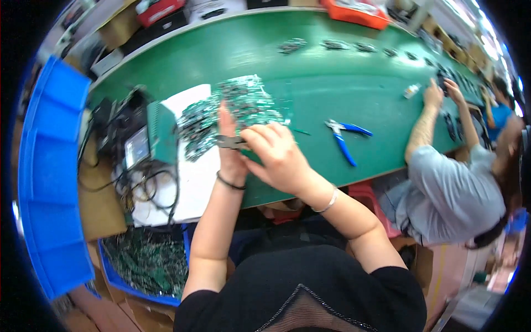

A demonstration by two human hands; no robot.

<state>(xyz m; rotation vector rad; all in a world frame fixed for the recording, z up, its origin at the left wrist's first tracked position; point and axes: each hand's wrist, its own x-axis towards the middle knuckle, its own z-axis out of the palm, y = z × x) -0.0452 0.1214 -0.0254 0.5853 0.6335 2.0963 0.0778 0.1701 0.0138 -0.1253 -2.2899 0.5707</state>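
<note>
Right now I see my two hands meeting above the near edge of the table [343, 83]; my left hand [231, 149] and my right hand [276, 155] are both clamped on one small grey part [231, 142], though I cannot tell what it is; just beyond them lies one heap of small green circuit boards [232, 110], partly on one white sheet [188, 182]; one pair of blue-handled pliers [345, 135] lies to the right, near the near edge; one orange tray [357, 14] sits at the far edge; one blue bin [144, 265] of boards stands below the table's left end; the table is green and long; another person [448, 188] works at its right end.
</note>
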